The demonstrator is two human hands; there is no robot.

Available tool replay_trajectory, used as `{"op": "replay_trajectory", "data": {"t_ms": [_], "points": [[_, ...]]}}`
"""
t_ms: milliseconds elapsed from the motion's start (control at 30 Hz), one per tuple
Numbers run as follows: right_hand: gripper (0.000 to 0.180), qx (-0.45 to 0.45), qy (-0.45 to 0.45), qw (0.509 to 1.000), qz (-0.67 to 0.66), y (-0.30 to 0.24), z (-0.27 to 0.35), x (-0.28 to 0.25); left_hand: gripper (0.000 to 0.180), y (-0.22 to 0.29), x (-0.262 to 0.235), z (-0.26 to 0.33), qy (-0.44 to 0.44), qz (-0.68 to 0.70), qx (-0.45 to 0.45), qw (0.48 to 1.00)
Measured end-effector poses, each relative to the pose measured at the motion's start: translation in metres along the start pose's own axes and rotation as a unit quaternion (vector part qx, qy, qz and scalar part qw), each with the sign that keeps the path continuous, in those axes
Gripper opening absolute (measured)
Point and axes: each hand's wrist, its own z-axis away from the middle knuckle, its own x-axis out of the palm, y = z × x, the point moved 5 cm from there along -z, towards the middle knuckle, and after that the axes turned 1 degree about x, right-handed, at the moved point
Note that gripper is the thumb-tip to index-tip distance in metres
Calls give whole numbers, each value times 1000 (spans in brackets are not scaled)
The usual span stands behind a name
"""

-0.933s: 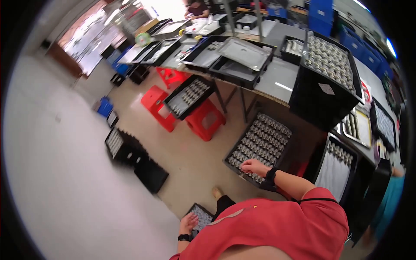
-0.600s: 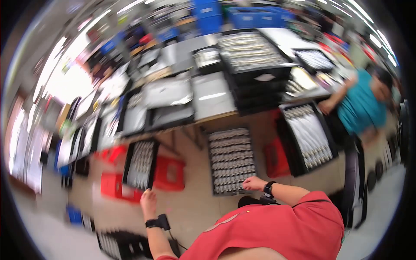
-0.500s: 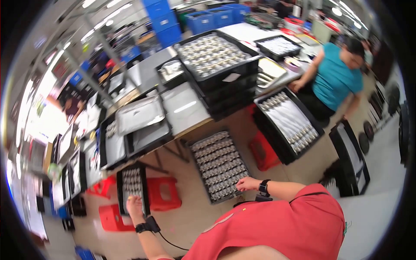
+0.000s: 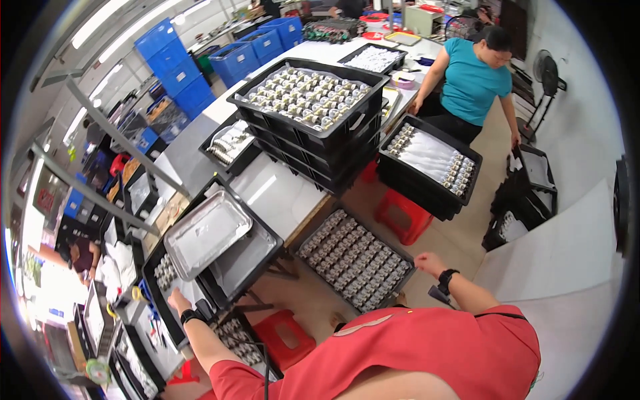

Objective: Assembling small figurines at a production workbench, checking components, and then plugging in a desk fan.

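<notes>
two hands out: your right hand [image 4: 429,263] grips the low black parts tray's [image 4: 355,260] rim; your left hand [image 4: 177,299] touches the bench tray [image 4: 220,283], its fingers' grip unclear.

Single head-worn fisheye view, high above the person's red-shirted shoulders [image 4: 427,353], looking steeply down and forward. Straight edges bow toward the rim. Forearms enter from the lower edge. The white surface [image 4: 280,193] and floor tray of parts [image 4: 353,257] lie near; a co-worker in teal [image 4: 470,80] stands far, upper right.
</notes>
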Motion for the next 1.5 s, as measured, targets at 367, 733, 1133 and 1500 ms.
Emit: {"op": "replay_trajectory", "data": {"t_ms": [367,733,1133,1500], "points": [[24,64,-56,996,33,-3,75,86,37,-15,111,-50,-287,-13,-50,957],[23,32,-30,995,87,-19,62,102,37,10,84,-45,-258,59,30,964],[22,-28,-77,981,176,-32,72,111,18,172,115,28,-423,301,11,855],[28,32,-7,998,-63,8,110,57,22,272,232,283,-612,301,13,731]]}}
